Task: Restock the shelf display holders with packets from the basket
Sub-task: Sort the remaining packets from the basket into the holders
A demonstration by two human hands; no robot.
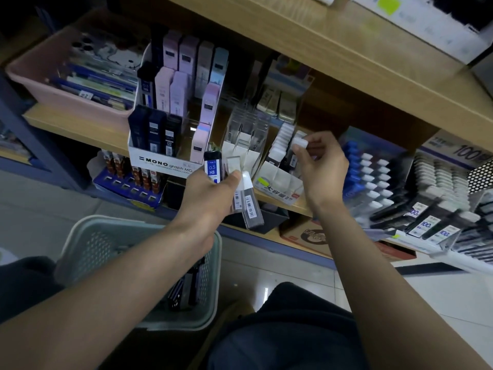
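Head view, centre of frame: we grip a fan of grey lead packets in our left hand, fingers curled round them, with a blue 0.5 HB packet uppermost. Just to the right, our right hand pinches a white-capped packet beside the rows in the white display holder on the wooden shelf. The pale green basket sits lower left, with dark packets inside.
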